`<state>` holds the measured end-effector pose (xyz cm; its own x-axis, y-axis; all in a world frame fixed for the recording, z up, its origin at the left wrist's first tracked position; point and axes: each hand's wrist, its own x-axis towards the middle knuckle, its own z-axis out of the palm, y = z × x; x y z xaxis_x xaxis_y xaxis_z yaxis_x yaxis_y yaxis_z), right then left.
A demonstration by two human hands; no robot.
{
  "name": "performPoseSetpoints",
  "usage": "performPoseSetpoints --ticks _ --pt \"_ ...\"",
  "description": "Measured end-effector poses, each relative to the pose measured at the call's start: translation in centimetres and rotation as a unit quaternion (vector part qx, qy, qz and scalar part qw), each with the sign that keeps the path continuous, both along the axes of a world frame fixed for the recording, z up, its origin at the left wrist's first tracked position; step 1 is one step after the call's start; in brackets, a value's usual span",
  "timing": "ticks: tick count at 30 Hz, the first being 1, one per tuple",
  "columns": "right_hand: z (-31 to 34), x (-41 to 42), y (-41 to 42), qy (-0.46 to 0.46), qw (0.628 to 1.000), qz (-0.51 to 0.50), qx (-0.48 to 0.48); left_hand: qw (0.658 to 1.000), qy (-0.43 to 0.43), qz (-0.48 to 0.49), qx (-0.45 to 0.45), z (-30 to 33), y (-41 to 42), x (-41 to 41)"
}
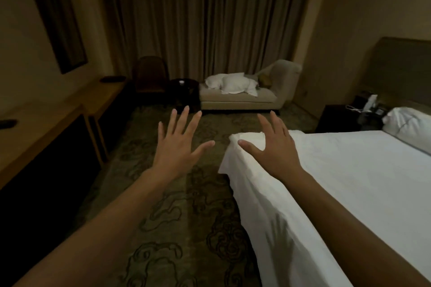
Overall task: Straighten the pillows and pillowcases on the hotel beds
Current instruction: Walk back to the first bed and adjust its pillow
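Scene: a dim hotel room seen from head height, both bare arms stretched forward over a patterned carpet (186, 216).
Left hand (178, 147): centre of the frame, palm down, fingers (173, 121) spread wide, holding nothing, over the carpet.
Right hand (275, 147): just right of centre, fingers also splayed and empty, hovering over the near corner of the bed (349, 193); whether it touches the sheet cannot be told.
Pillow on the bed (408, 126): right edge of the frame, against the dark headboard (401, 72), well apart from both hands; its long axis runs across the head of the bed. The right hand is the nearer one.
Loose pillows (231, 86): a rumpled white heap on the beige chaise (245, 99), upper centre, straight ahead beyond the fingertips and well apart from them.
Key relation: both sets of pillows lie out of reach (a walk comes first, by my reading), one ahead, one to the right.
Materials: smooth white cotton sheet, draped at the corner; soft, puffy pillows that will sag when lifted; heavy pleated curtains (210, 18) behind.
Left side: a wooden tabletop (46, 123) along the wall.
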<state>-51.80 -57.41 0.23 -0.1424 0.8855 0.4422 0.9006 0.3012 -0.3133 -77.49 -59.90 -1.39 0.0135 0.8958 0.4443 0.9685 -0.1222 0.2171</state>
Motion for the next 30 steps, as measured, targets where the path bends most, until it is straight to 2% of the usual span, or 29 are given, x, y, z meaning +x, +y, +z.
performPoseSetpoints --ticks 1,3,4,6,7,9,10,12,13,15,16,18,19,21,22,24,25,27,28,30 --pt "-1.0 -0.4 5.3 0.018 0.999 -0.027 0.0 0.999 -0.021 -0.027 -0.016 -0.3 6.4 -0.4" --pt "-1.0 -0.5 7.0 0.01 1.0 -0.026 0.01 0.999 0.003 -0.041 -0.004 -0.4 8.9 -0.2" --pt "-2.6 -1.4 13.8 0.027 0.999 -0.043 0.008 0.998 -0.013 -0.056 -0.016 -1.4 16.2 -1.1" --pt "-2.7 -1.7 16.0 0.016 0.999 -0.04 0.002 0.998 0.011 -0.067 -0.01 -1.6 19.1 -1.3" --pt "-3.7 -2.9 23.4 0.033 0.998 -0.044 -0.008 0.998 -0.006 -0.062 -0.019 -2.0 26.4 -2.5" --pt "-3.2 -3.3 25.6 0.022 0.999 -0.043 -0.006 0.998 0.004 -0.068 -0.002 -1.7 29.3 -2.9" --pt "-2.5 -4.2 33.6 0.042 0.998 -0.049 -0.008 0.998 -0.014 -0.069 -0.001 -0.6 37.2 -4.2" --pt "-1.1 -4.7 35.9 0.03 0.998 -0.048 0.016 0.996 0.012 -0.083 0.039 0.5 40.3 -4.8" --pt "-0.8 -6.1 42.8 0.043 0.998 -0.048 0.011 0.996 0.004 -0.083 0.029 1.3 47.1 -6.3" --pt "-0.2 -7.0 44.6 0.021 0.999 -0.036 0.029 0.994 0.038 -0.083 0.066 1.8 50.0 -7.1" --pt "-0.6 -8.1 51.7 0.031 0.998 -0.047 0.018 0.995 0.017 -0.083 0.043 1.6 57.2 -7.9" --pt "0.1 -8.4 54.2 0.017 0.998 -0.05 0.032 0.992 0.045 -0.094 0.066 1.7 60.4 -7.5" --pt "-0.9 -9.0 61.3 0.022 0.997 -0.07 0.032 0.993 0.025 -0.106 0.046 0.6 67.7 -7.7" --pt "-0.7 -9.1 63.7 0.005 0.997 -0.072 0.036 0.99 0.043 -0.118 0.062 0.3 70.7 -6.9" --pt "-2.6 -10.0 71.4 0.017 0.994 -0.098 0.032 0.99 0.018 -0.135 0.039 -1.1 79.1 -7.5" --pt "-3.1 -10.3 73.3 0.014 0.995 -0.099 0.019 0.986 0.032 -0.156 0.046 -1.9 82.1 -7.4" --pt "-3.3 -10.5 80.4 0.033 0.991 -0.129 0.011 0.985 0.007 -0.172 0.021 -1.5 90.3 -7.5" --pt "-2.7 -10.1 82.1 0.031 0.991 -0.128 0.025 0.982 0.016 -0.187 0.031 -1.2 93.1 -7.3" --pt "-2.1 -8.6 88.9 0.036 0.985 -0.166 0.025 0.978 -0.014 -0.21 0.003 -0.4 100.9 -5.8" --pt "-0.9 -7.3 90.7 0.029 0.982 -0.183 0.023 0.973 -0.003 -0.23 0.027 0.0 103.0 -4.6"
